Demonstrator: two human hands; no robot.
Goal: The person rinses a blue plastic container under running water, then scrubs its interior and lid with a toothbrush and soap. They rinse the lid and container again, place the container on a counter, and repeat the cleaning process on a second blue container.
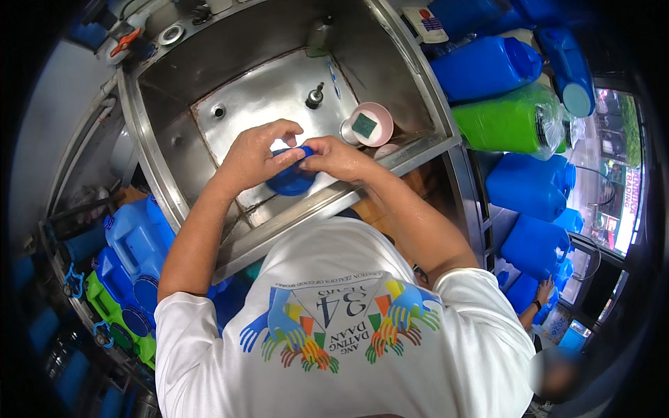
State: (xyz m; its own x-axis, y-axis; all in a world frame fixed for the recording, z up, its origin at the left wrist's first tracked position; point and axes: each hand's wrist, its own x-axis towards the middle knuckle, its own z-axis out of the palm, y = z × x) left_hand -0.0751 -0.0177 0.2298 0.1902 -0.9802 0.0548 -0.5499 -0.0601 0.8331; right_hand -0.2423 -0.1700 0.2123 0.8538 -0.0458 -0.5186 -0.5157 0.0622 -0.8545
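Over the near side of a stainless steel sink [272, 89], both hands are on a round blue plastic lid [290, 180]. My left hand [255, 152] has its thumb along the lid's upper edge, with the fingers curled above it. From the right, my right hand [334, 158] pinches the same edge between thumb and fingers. Water drops glisten on my wet skin. My fingers hide part of the rim, and the lid's lower part looks slightly blurred.
A pink tub [385, 125] with a green scouring pad [364, 125] stands at the sink's right. Farther in are a metal fitting [314, 96], a toothbrush [334, 78] and a bottle [320, 37]. Blue jugs [530, 185] line the right; more jugs [138, 235] sit left. Another person's hand [544, 290] touches a jug.
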